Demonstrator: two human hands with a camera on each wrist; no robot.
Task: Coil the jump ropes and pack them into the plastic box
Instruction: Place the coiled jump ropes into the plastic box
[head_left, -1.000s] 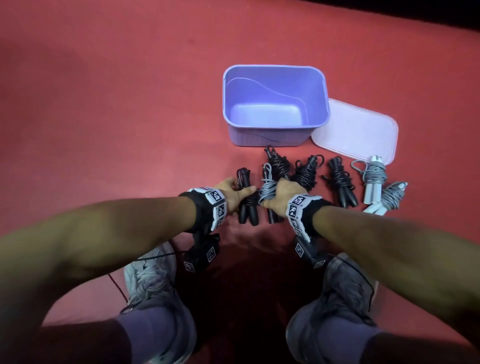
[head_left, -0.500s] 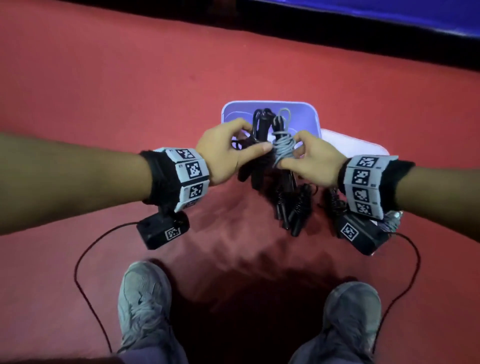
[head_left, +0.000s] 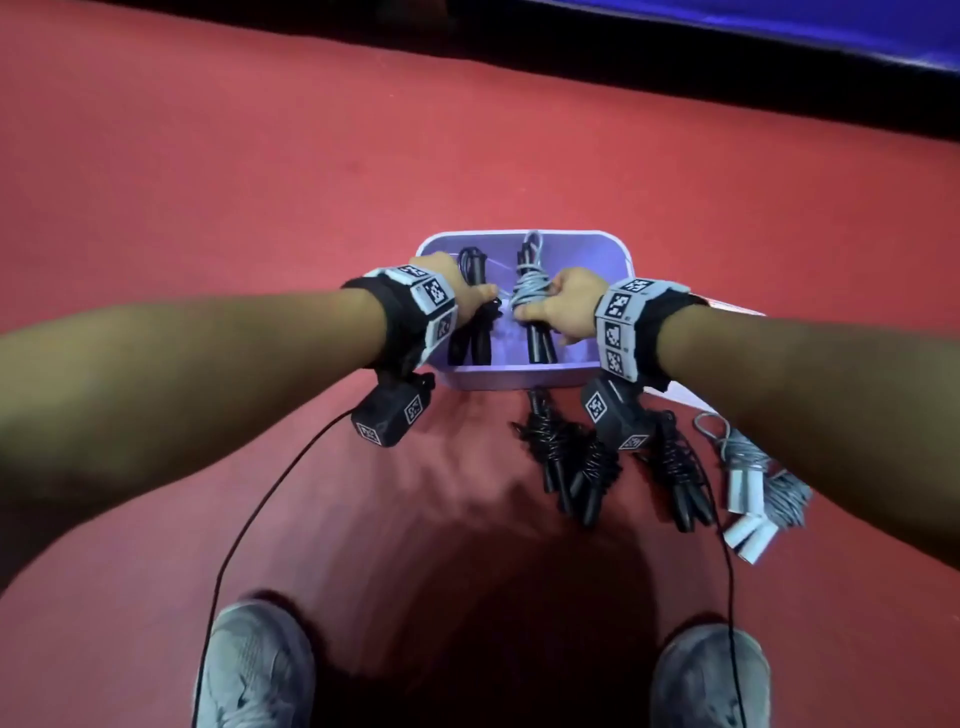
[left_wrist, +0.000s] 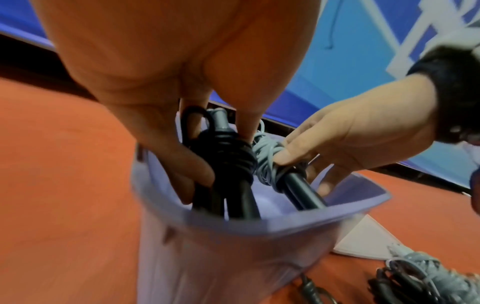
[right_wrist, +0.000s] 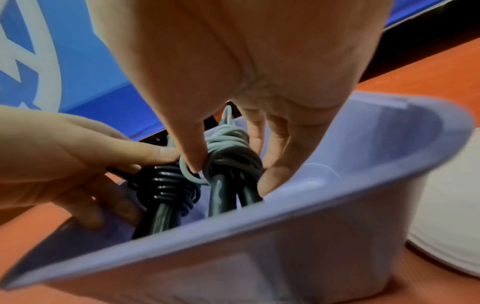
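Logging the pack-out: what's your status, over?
Left hand grips black rope bundle, right hand grips grey-corded bundle, both inside purple box. Five bundles on floor. Nothing blocking.

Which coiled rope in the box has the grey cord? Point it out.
The grey-corded rope, held by the right hand; the black-corded rope in the left hand is black throughout.

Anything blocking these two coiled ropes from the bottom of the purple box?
Nothing visible. The left hand grips the black rope and the right hand grips the grey-wrapped rope, both already inside the purple box; its bare floor shows between them.
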